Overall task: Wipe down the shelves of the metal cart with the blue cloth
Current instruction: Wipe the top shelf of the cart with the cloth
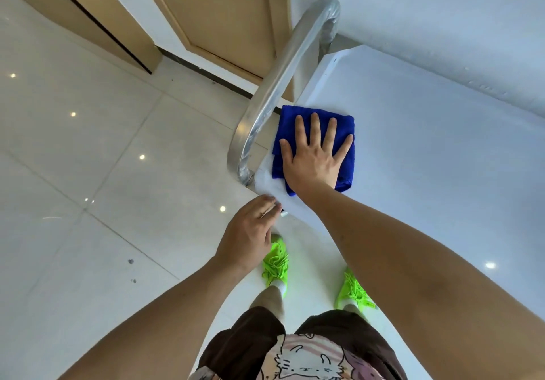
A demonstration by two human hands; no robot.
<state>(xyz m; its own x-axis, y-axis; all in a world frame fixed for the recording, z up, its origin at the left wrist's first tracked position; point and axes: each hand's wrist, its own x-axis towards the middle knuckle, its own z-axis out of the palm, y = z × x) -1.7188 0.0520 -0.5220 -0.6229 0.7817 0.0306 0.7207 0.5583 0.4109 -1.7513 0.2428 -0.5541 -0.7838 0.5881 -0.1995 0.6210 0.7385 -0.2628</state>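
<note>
Metal cart (413, 143): the top shelf fills the right of the view, pale and flat, with a raised lip along its far edge against the wall. Only this shelf is visible; any lower shelves are hidden beneath it, so their condition cannot be assessed.

Handle (283, 76): a curved metal tube, wrapped in clear film, stands at the shelf's left end above the tiled floor (73, 158).

Blue cloth (289, 132): folded into a rough square and lying flat on the top shelf at its near left corner, just beside the base of the handle.

Right hand (314, 158): laid palm-down on the cloth, fingers straight and spread, pressing it to the surface. Nothing is gripped; the cloth is held by pressure alone.

Left hand (250, 232): at the near corner edge of the shelf, fingers loosely bent with the tips touching the rim. Whether it clasps the edge or merely steadies against it cannot be told from this angle.

Assessment: the wiping is judged to be in hand on the top shelf, at one corner. No streaks, damp patches or dirt lines show which parts have been covered. The large span of shelf to the right carries no sign either way. On this evidence the task appears to be at an early or middle stage, with the lower shelves unaccounted for.
</note>
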